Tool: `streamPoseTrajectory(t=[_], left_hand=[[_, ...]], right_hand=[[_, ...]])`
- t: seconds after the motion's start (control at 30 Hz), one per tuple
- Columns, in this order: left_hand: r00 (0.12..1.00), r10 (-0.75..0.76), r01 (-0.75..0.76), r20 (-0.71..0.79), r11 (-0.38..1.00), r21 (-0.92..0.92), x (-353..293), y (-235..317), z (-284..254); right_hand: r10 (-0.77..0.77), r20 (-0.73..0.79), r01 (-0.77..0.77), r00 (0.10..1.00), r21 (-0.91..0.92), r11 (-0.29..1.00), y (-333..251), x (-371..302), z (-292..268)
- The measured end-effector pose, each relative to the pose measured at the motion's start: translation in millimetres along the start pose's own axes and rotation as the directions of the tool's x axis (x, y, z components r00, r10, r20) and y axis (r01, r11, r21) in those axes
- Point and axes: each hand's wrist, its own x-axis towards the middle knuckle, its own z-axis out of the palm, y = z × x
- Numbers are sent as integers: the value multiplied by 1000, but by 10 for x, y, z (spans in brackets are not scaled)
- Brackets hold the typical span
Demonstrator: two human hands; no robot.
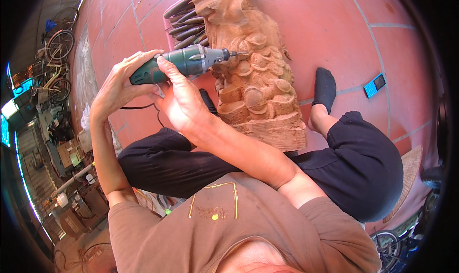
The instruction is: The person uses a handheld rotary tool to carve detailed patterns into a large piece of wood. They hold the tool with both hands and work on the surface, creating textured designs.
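Observation:
A green and grey rotary tool [184, 63] lies level in both my hands, its thin bit pointing right. My left hand [125, 82] is closed about the rear end of its body. Around the middle, my right hand [184, 101] grips with the thumb on top; its other fingers are mostly hidden. The bit's tip reaches a carved wooden block [260, 77] with rounded, overlapping shapes; whether it touches the wood I cannot tell. A dark cord [136, 107] shows below the tool.
Beside the carving's far left side, a pink tray [168, 27] holds several dark-handled tools [186, 29]. A blue mobile phone [374, 85] lies on the red tiled floor [334, 15] at right. My bent legs flank the block. Bicycles [60, 44] and clutter stand at far left.

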Motion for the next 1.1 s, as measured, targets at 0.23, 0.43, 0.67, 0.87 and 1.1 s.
streamPoseTrajectory(t=[0.23, 0.43, 0.67, 0.87, 1.1], left_hand=[[995, 40, -34, -93, 997, 67, -41, 120, -70], [996, 69, -52, -61, 969, 242, 104, 454, -231], [993, 117, -110, 3, 921, 373, 358, 825, -320], [982, 176, -185, 68, 837, 515, 546, 1080, -360], [960, 249, -273, 129, 721, 637, 705, 1276, -403]], right_hand=[[-32, 4, 32, 999, 21, 999, -35, -97, 197], [-3, 19, 1, 1000, 84, 996, -165, -115, 322], [-86, 28, 81, 996, 150, 985, -395, -211, 476], [-131, 55, 114, 990, 247, 962, -589, -315, 594], [-156, 111, 109, 981, 349, 931, -747, -379, 673]])
